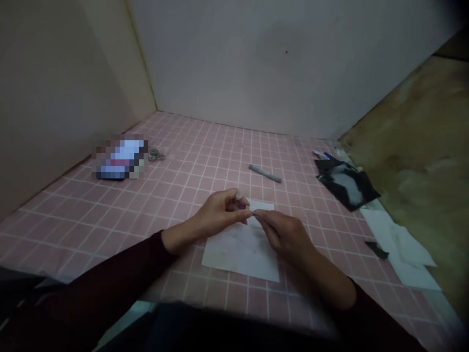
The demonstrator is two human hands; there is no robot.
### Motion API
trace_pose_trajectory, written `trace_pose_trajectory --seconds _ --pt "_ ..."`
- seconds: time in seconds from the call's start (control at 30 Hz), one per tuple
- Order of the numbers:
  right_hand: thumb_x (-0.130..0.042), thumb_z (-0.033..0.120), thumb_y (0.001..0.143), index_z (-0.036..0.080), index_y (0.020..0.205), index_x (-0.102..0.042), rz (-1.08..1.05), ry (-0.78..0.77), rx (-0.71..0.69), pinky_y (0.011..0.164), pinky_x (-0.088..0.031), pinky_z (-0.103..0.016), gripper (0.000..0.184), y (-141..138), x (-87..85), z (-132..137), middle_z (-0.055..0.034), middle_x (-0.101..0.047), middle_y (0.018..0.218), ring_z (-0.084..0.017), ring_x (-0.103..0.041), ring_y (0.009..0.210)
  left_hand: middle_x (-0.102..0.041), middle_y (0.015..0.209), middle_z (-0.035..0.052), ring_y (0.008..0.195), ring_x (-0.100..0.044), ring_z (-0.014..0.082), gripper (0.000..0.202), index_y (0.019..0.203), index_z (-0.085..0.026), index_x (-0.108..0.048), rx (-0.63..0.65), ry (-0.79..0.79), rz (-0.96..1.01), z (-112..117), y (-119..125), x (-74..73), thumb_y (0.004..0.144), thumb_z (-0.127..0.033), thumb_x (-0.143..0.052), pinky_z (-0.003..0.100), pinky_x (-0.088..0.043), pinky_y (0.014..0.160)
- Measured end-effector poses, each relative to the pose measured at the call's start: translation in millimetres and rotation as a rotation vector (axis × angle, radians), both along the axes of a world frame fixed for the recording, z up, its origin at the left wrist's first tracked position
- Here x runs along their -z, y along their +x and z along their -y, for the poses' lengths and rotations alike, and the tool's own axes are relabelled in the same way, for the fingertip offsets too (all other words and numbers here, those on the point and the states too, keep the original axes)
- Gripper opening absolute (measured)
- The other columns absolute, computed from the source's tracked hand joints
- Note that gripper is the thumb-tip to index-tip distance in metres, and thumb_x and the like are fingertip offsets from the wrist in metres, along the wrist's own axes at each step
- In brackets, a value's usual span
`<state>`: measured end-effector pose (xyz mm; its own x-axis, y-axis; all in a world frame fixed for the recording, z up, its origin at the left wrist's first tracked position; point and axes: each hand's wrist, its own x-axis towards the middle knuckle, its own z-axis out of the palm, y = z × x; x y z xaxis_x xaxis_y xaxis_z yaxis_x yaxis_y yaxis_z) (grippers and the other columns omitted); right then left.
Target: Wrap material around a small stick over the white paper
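Over a white sheet of paper, my two hands meet at their fingertips. My left hand is closed in a pinch, with a small pale piece between its fingers. My right hand comes in from the other side, its fingers pressed together on a short thin sliver that touches or nearly touches the left fingertips. The exact kind of either item is too small to make out. Beyond the hands, a grey rod-like stick lies on the tablecloth.
The pink checked tablecloth reaches the walls. On the left are a blurred phone-like device and small grey roundish things. On the right lie a black pouch, white sheets and a black scrap.
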<state>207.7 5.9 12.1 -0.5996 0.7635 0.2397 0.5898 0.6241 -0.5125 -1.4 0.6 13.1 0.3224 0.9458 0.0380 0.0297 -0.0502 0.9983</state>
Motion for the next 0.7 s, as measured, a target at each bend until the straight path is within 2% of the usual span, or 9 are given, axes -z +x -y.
trace_pose_trajectory --seconds 0.07,0.13,0.17,0.23,0.37,0.43,0.5,0.63,0.7 --pt "-0.043 0.028 0.094 0.014 0.093 -0.069 -0.049 -0.214 -0.081 0.060 -0.044 -0.025 0.029 0 -6.2 -2 -0.0039 -0.066 0.071 -0.013 -0.059 0.061 -0.060 0.084 0.0027 0.073 -0.061 0.0125 0.016 0.090 -0.016 -0.057 0.014 0.194 -0.128 2 -2 -1.5 0.081 -0.027 -0.065 0.026 -0.050 0.068" --pt "-0.041 0.033 0.096 0.015 0.086 -0.069 -0.092 -0.457 -0.164 0.048 -0.037 -0.021 0.034 1 -12.2 -4 0.0025 -0.054 0.053 -0.009 -0.048 0.047 -0.061 0.087 0.0039 0.078 -0.059 0.0136 0.015 0.092 -0.017 -0.059 0.037 0.390 -0.248 3 -3 -3.4 0.083 -0.027 -0.063 0.028 -0.049 0.074" --pt "-0.041 0.034 0.096 0.014 0.085 -0.068 -0.112 -0.525 -0.191 0.046 -0.034 -0.020 0.036 1 -13.8 -6 0.0036 -0.051 0.050 -0.009 -0.044 0.045 -0.061 0.087 0.0042 0.079 -0.059 0.0142 0.014 0.093 -0.017 -0.060 0.043 0.436 -0.274 4 -4 -4.4 0.083 -0.026 -0.063 0.029 -0.049 0.076" --pt "-0.042 0.033 0.096 0.014 0.087 -0.068 -0.137 -0.480 -0.181 0.050 -0.037 -0.020 0.033 2 -13.6 -7 0.0017 -0.056 0.057 -0.009 -0.049 0.050 -0.061 0.086 0.0040 0.078 -0.059 0.0144 0.014 0.092 -0.016 -0.060 0.036 0.365 -0.224 3 -3 -6.0 0.083 -0.026 -0.063 0.029 -0.050 0.075" --pt "-0.044 0.025 0.093 0.016 0.100 -0.068 -0.064 -0.081 0.004 0.070 -0.044 -0.026 0.026 0 -6.2 -3 -0.0073 -0.069 0.085 -0.016 -0.061 0.076 -0.060 0.078 0.0006 0.068 -0.062 0.0115 0.016 0.087 -0.014 -0.058 -0.017 -0.054 0.048 0 0 -8.0 0.080 -0.025 -0.067 0.026 -0.052 0.068" --pt "-0.043 0.023 0.093 0.017 0.103 -0.068 -0.024 -0.032 0.039 0.070 -0.043 -0.027 0.027 -2 -5.6 -1 -0.0080 -0.069 0.085 -0.016 -0.061 0.076 -0.061 0.079 0.0003 0.066 -0.062 0.0101 0.016 0.087 -0.014 -0.059 -0.053 -0.133 0.105 1 2 -7.9 0.079 -0.024 -0.068 0.025 -0.052 0.068" --pt "-0.044 0.023 0.093 0.016 0.097 -0.069 -0.041 -0.105 0.007 0.068 -0.042 -0.025 0.027 -3 -8.9 0 -0.0062 -0.068 0.079 -0.015 -0.060 0.071 -0.063 0.083 0.0014 0.068 -0.063 0.0107 0.016 0.087 -0.014 -0.060 -0.081 -0.125 0.110 2 2 -6.6 0.077 -0.023 -0.069 0.025 -0.053 0.069" --pt "-0.045 0.027 0.093 0.012 0.091 -0.071 -0.177 -0.512 -0.151 0.052 -0.036 -0.021 0.030 -1 -18.8 -6 0.0034 -0.050 0.054 -0.008 -0.045 0.049 -0.064 0.089 0.0038 0.080 -0.063 0.0147 0.021 0.093 -0.017 -0.062 -0.102 0.018 0.038 7 2 -2.5 0.076 -0.022 -0.072 0.026 -0.053 0.075" --pt "-0.044 0.030 0.094 0.011 0.091 -0.071 -0.216 -0.593 -0.178 0.049 -0.032 -0.020 0.033 1 -20.4 -7 0.0050 -0.045 0.051 -0.008 -0.040 0.046 -0.064 0.089 0.0032 0.081 -0.063 0.0143 0.021 0.095 -0.018 -0.063 -0.110 0.050 0.042 8 2 -1.7 0.076 -0.021 -0.072 0.025 -0.053 0.076"
